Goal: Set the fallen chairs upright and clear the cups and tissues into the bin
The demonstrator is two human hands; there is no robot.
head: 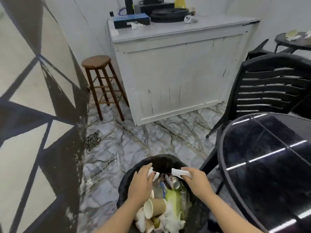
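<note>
A black-lined bin [134, 170] stands on the floor right below me, filled with paper cups [155, 210], crumpled tissues and a drink can [173, 182]. My left hand [142, 184] hovers over the bin's left side, closed on a white tissue [151, 173]. Over the right side my right hand [197, 180] is closed on another white tissue [179, 173]. A black slatted chair [272, 88] stands upright at the right.
A round black glass table [269, 165] sits close on the right. A white cabinet [176, 73] with clutter on top stands ahead, a wooden stool [102, 84] at its left. A chain [92, 140] lies by the patterned wall. Another dark table [294, 42] with litter is far right.
</note>
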